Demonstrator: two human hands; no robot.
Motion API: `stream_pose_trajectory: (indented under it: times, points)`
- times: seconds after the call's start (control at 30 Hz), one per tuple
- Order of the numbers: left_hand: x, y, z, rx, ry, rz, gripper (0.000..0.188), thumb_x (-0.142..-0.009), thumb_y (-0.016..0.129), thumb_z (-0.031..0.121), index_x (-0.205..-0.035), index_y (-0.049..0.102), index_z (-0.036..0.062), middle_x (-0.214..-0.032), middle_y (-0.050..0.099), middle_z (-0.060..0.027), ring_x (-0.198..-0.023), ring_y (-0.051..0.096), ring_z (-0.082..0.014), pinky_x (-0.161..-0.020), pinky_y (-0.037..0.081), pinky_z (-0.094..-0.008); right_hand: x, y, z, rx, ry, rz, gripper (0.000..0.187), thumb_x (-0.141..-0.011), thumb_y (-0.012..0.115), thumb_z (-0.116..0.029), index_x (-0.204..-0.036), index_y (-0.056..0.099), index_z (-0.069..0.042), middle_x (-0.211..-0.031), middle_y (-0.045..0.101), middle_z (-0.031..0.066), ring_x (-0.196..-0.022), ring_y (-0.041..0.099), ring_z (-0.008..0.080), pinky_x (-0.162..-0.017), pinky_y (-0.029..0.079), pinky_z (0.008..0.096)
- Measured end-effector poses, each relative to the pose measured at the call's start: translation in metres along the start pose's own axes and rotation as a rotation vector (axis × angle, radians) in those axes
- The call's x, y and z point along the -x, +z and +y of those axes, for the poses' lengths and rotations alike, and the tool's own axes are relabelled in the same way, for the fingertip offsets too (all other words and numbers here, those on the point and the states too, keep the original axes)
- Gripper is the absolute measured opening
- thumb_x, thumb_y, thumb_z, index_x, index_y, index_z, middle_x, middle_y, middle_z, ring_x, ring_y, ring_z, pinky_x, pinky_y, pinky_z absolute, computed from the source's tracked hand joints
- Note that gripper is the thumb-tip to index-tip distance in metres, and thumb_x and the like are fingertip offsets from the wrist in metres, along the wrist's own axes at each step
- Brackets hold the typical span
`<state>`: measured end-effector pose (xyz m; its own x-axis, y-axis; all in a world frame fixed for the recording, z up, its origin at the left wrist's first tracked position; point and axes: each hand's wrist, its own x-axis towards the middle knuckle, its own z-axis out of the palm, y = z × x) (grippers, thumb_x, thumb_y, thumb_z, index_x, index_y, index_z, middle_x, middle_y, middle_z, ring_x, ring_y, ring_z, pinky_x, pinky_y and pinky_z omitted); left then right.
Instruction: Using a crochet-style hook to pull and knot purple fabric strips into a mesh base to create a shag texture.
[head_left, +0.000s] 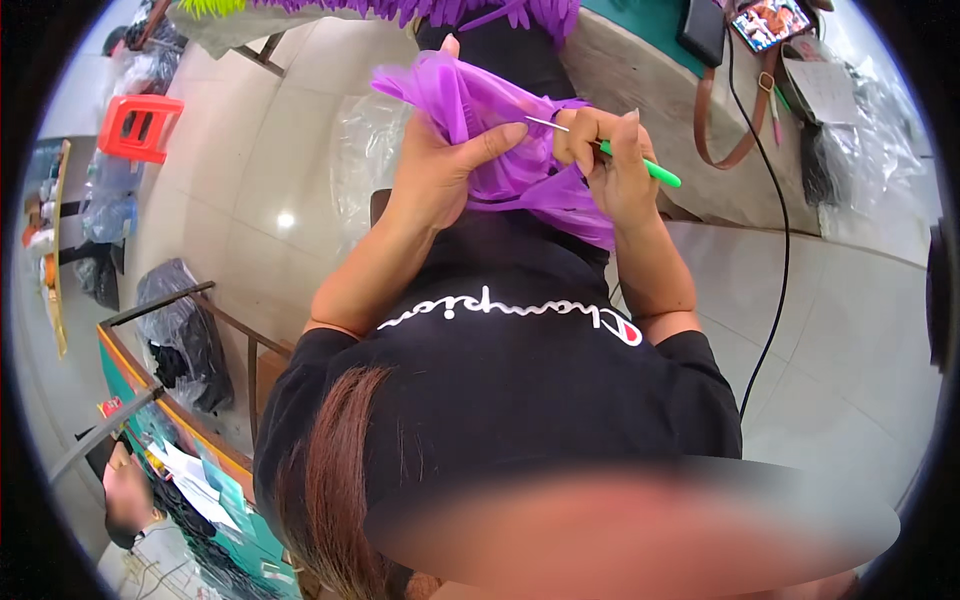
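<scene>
Sheer purple fabric (495,90) lies bunched over my lap, with loose folds trailing to the right. My left hand (440,170) grips its left side, the thumb lying across the folds. My right hand (615,165) is closed around a slim tool with a green handle (655,173) and a thin metal shaft. The shaft points left across the fabric, its tip close to my left thumb. Whether the tip is hooked or pointed is too small to tell. Some fingers of both hands are hidden behind the fabric.
Ahead, purple fringe (400,10) hangs along a table edge. At the right, a table (660,100) bears a phone (770,22), a black case (700,30) and a brown strap; a black cable (775,200) hangs down. A red stool (140,128) stands left; another person sits lower left.
</scene>
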<state>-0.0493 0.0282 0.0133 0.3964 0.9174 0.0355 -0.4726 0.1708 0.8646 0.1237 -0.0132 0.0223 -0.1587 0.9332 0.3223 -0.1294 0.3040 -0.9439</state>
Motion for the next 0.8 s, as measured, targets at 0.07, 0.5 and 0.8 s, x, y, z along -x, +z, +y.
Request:
stream_pose_trajectory:
  times: [0.07,0.5,0.8]
  points:
    - [0.002,-0.001,0.003,0.012,-0.004,0.003,0.086,-0.075,0.069,-0.007,-0.144,0.019,0.0060,-0.115,0.051,-0.0056,-0.108,0.053,-0.0176,-0.093,0.044,-0.0328,-0.001,0.002,0.001,-0.015,0.019,0.001,0.064,-0.096,0.017,-0.055,-0.060,0.035,-0.005,-0.059,0.036,0.0049,-0.058,0.033,0.0153,-0.057,0.027,0.0282]
    - [0.003,-0.009,-0.001,-0.186,0.002,-0.010,0.071,-0.074,0.071,-0.002,-0.134,0.034,0.0015,-0.106,0.059,-0.0072,-0.097,0.058,-0.0169,-0.086,0.047,-0.0304,-0.011,-0.012,0.007,0.465,-0.184,0.181,0.052,-0.099,0.032,-0.040,-0.061,0.037,-0.006,-0.061,0.043,0.0041,-0.057,0.039,0.0130,-0.053,0.030,0.0265]
    - [0.007,-0.019,0.009,0.135,-0.362,-0.430,0.030,-0.078,0.071,0.020,-0.097,0.060,-0.0003,-0.091,0.063,-0.0112,-0.085,0.061,-0.0214,-0.079,0.048,-0.0328,-0.065,-0.149,-0.002,-0.027,0.034,0.674,0.055,-0.096,0.038,-0.048,-0.056,0.032,-0.011,-0.056,0.039,0.0022,-0.051,0.033,0.0099,-0.045,0.025,0.0238]
